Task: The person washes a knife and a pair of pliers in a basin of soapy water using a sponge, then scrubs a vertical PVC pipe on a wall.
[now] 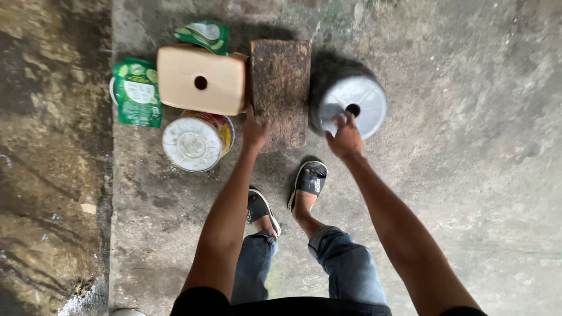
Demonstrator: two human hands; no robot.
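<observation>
I look straight down at a concrete floor. My left hand (pixel 254 130) rests on the near edge of a dark wooden block (pixel 281 88) that lies flat in front of my feet. My right hand (pixel 344 136) touches the grey plastic stool (pixel 354 102) to the right of the block, fingers at the rim of its round centre hole. Whether the fingers hook into the hole I cannot tell. Neither thing is lifted off the floor.
A beige plastic stool (pixel 201 79) with a centre hole stands left of the block. A round tin with a white lid (pixel 194 142) sits below it. Green pouches (pixel 137 92) (pixel 205 35) lie beside and behind. My sandalled feet (pixel 308 182) stand close under the block.
</observation>
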